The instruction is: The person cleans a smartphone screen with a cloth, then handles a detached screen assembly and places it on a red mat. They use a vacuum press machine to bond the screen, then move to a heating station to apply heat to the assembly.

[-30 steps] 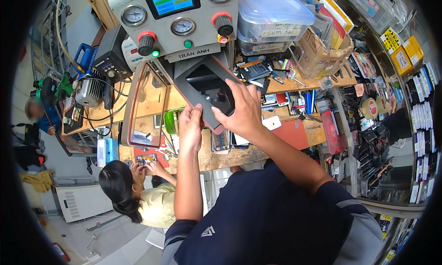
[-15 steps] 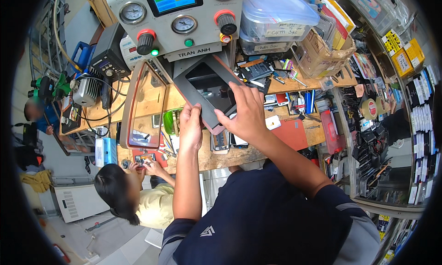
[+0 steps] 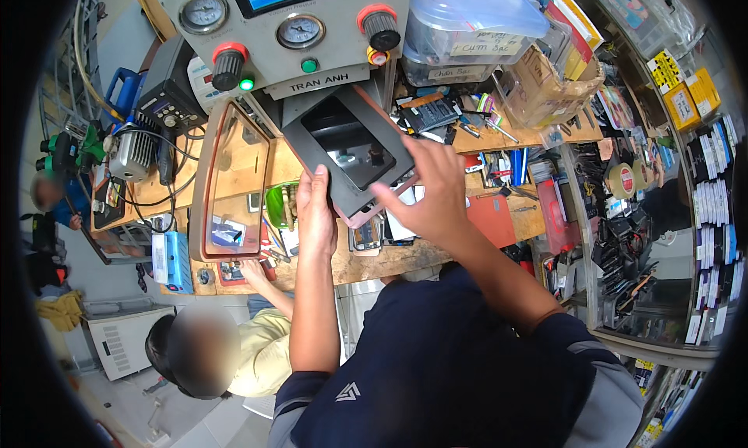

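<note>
Head view: phone screen on a plate at the machine's mouth

One phone screen (image 3: 348, 140) lies on one dark plate (image 3: 308, 146), whose far end reaches beneath the grey machine (image 3: 265, 54); that much looks done. Left over, seemingly: the plate's near end juts out before the machine, and one framed door (image 3: 206, 183) stands open left of it. The left hand (image 3: 315, 214) grips the plate's near edge, thumb on top; the right hand (image 3: 432, 195) is loosely spread at the opposite edge, contact unclear. The machine's front shows three gauges (image 3: 204, 12), one cropped, and two red-collared knobs (image 3: 228, 65).

Lettering (image 3: 319, 82) marks the grey machine (image 3: 269, 65); handwriting (image 3: 493, 48), the tub labels (image 3: 461, 74).
</note>
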`<state>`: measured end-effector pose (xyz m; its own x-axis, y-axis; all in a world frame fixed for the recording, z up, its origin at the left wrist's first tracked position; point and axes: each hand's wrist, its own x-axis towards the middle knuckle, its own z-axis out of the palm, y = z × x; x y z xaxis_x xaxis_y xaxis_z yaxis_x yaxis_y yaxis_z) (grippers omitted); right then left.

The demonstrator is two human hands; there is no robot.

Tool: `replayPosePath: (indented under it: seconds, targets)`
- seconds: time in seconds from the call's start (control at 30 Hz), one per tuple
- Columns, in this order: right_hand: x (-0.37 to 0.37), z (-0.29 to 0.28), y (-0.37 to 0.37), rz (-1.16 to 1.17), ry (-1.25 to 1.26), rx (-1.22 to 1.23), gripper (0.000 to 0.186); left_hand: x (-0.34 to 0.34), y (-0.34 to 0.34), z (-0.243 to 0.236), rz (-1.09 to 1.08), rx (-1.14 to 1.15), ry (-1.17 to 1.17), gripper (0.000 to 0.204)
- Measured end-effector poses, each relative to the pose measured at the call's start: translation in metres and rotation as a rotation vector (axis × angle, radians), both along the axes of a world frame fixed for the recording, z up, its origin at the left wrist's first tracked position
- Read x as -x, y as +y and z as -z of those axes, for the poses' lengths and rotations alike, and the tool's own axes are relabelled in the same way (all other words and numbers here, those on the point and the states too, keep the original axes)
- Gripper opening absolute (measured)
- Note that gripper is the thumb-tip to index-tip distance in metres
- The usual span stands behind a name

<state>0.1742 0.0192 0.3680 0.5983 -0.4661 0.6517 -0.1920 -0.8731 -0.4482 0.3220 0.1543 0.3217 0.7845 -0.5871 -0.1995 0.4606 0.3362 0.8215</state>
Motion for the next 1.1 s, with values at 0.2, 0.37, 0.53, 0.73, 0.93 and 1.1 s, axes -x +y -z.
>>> replayPosePath:
  seconds: [0.2, 0.37, 0.53, 0.73, 0.93, 1.1]
  targets:
    - [0.055, 0.004, -0.022, -0.072, 0.006, -0.223, 0.027, 0.007, 0.013, 0.006, 0.034, -0.056, -0.164, 0.046]
    - [0.093, -0.011, 0.007, -0.121, 0.140, -0.053, 0.042, 0.043, 0.050, -0.009, 0.056, 0.037, -0.171, 0.051]
    - [0.097, -0.014, 0.054, -0.287, 0.368, 0.061, 0.069, 0.076, 0.060, -0.024, 0.070, -0.054, -0.181, 0.056]
    - [0.121, -0.024, 0.008, 0.099, 0.633, -0.033, 0.089, 0.087, 0.060, -0.015, 0.051, -0.050, -0.167, 0.057]
    - [0.117, -0.031, 0.018, -0.081, 0.526, 0.122, 0.086, 0.089, 0.057, -0.010, 0.080, -0.036, -0.150, 0.054]
    - [0.098, -0.017, 0.042, -0.262, 0.579, 0.084, 0.088, 0.096, 0.051, -0.014, 0.079, -0.058, -0.165, 0.050]
